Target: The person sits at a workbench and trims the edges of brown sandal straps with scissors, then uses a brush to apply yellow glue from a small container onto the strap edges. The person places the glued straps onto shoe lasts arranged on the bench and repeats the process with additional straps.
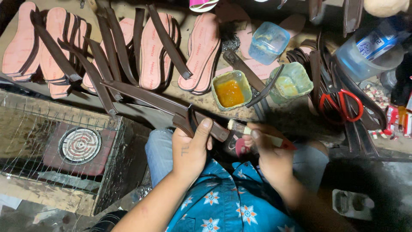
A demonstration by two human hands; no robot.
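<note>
**Strap in one hand, brush in the other**

Strap work fills the middle of the view. The left hand [191, 148] is clenched round a dark brown strap [171, 107], thumb pressed on top near its lower end; the strap runs up and to the left from the hand, out over the edge of the table [201, 101]. The right hand [268, 152] grips a small brush [257, 133] with a pale handle and a red end, fingers folded round the shaft, its bristle tip pointing toward the strap's near end and just beside it. Both hands hover above the person's lap, over jeans and a blue flowered shirt.

Just beyond the hands, on the table, stands a green tub of orange glue [231, 90], with a second green tub [292, 81] to its right and a loose strap leaning between them. A clear blue plastic container [268, 42] sits further back. Red-handled scissors [341, 105] lie to the right among more dark straps. Across the back of the table, pink insoles [201, 51] are laid in a row with brown straps draped over them. To the left, below the table, a wire cage covers a round coil heater [80, 145]
</note>
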